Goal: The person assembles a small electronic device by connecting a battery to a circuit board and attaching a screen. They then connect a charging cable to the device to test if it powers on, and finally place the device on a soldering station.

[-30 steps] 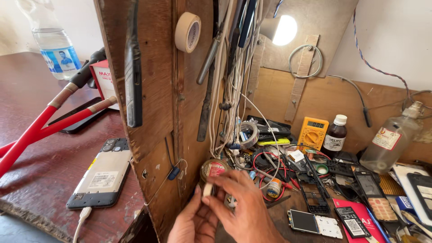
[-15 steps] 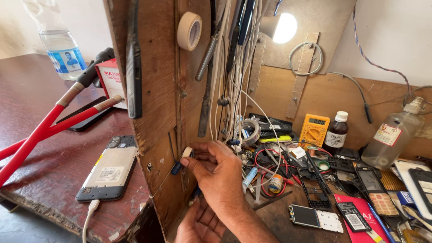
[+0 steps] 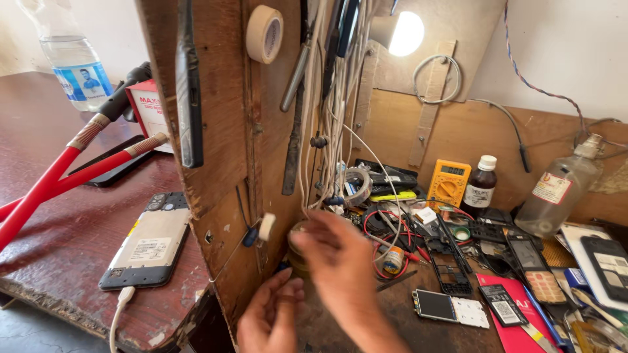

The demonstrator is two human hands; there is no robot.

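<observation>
Small round tin (image 3: 299,243) at the base of the wood board (image 3: 216,131), mostly hidden behind right hand (image 3: 340,261). Right fingers blurred, curled over tin; grip unclear. Left hand (image 3: 271,317) below, fingers loosely spread, holding nothing. Phone (image 3: 147,245) left, yellow multimeter (image 3: 448,184) right.

Against the upright wooden board (image 3: 216,131), the blurred right hand (image 3: 337,258) covers a small round tin (image 3: 297,245) beside a white knob (image 3: 266,227), the left hand (image 3: 271,317) open below, above the cluttered worktop (image 3: 392,314).
</observation>
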